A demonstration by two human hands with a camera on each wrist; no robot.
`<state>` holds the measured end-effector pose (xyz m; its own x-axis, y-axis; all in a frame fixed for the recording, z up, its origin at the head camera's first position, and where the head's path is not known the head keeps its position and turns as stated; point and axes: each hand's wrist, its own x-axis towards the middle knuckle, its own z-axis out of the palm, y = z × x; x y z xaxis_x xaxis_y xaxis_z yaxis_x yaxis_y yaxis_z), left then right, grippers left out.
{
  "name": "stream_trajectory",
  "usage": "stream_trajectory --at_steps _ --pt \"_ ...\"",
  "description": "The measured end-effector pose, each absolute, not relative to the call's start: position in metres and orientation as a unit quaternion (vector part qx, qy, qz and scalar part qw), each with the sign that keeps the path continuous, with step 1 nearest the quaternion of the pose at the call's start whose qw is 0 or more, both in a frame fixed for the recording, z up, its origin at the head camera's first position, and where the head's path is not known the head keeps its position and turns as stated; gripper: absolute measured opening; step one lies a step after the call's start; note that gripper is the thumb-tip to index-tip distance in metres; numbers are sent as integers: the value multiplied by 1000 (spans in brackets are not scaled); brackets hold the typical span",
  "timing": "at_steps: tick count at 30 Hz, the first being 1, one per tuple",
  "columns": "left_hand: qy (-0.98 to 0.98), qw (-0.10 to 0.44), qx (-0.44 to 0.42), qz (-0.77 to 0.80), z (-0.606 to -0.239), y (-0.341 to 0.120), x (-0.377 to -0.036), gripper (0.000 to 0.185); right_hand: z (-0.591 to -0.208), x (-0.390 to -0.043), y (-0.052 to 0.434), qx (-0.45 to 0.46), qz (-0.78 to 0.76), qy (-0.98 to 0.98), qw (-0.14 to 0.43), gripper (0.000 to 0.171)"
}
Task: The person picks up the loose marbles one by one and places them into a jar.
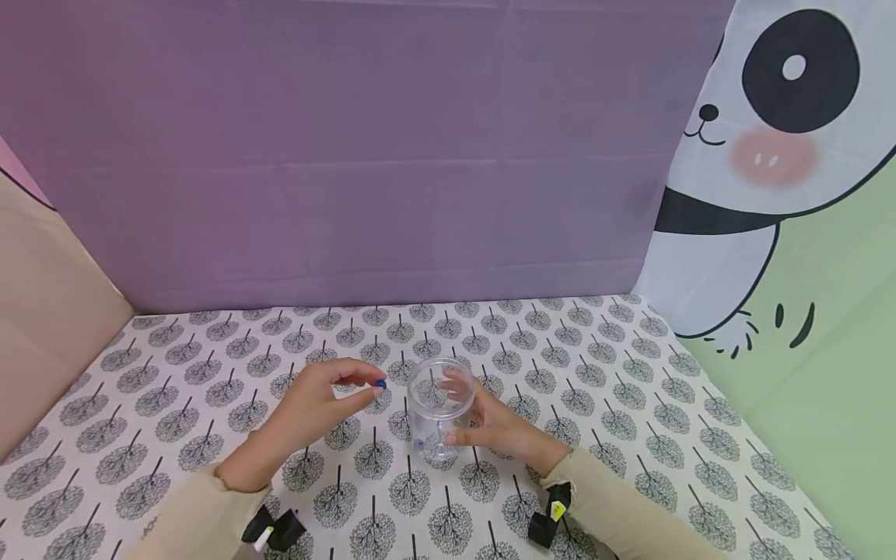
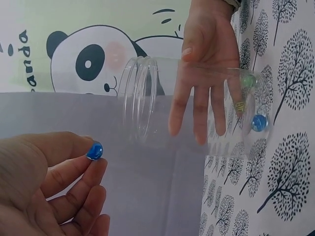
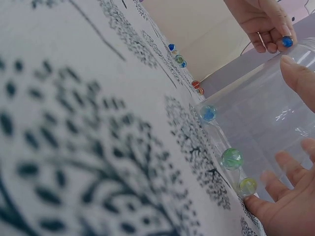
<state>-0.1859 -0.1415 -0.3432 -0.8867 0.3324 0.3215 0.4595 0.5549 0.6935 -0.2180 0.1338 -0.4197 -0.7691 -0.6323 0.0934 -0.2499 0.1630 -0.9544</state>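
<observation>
Nearest me in the head view are the two beige sleeves, each with a black wrist strap, lying over the tree-print cloth on the bench [image 1: 630, 404]. From there my left hand [image 1: 315, 408] comes up off the cloth with thumb and forefinger pressed together on a small blue marble [image 1: 381, 383]; the left wrist view shows that marble [image 2: 94, 150] pinched at the fingertips, the other fingers curled loosely below it. The marble sits just beside the rim of the clear plastic jar [image 1: 439, 408], a little to its left, not over the mouth as far as I can tell.

My right hand [image 1: 493, 424] is wrapped round the far side of the jar, fingers spread and fairly straight against the wall, thumb on the near side; the jar stands upright on the cloth. Inside it, at the bottom, lie a blue marble [image 3: 208, 112], a green marble [image 3: 232, 158] and a yellowish marble [image 3: 247, 185].

Farther off, the right wrist view catches loose marbles [image 3: 177, 56] on the cloth. Behind everything hangs a purple backdrop [image 1: 350, 155], with a panda curtain [image 1: 770, 132] to the right.
</observation>
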Motion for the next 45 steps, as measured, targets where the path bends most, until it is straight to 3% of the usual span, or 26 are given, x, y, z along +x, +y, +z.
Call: stream_trajectory --at_steps 22,45 --pt "-854 88 -271 -436 -343 -120 -195 18 -420 -219 134 -299 -579 739 171 89" --pt "-851 50 -271 -447 -344 -108 -199 18 -417 -217 133 -286 -586 735 183 93"
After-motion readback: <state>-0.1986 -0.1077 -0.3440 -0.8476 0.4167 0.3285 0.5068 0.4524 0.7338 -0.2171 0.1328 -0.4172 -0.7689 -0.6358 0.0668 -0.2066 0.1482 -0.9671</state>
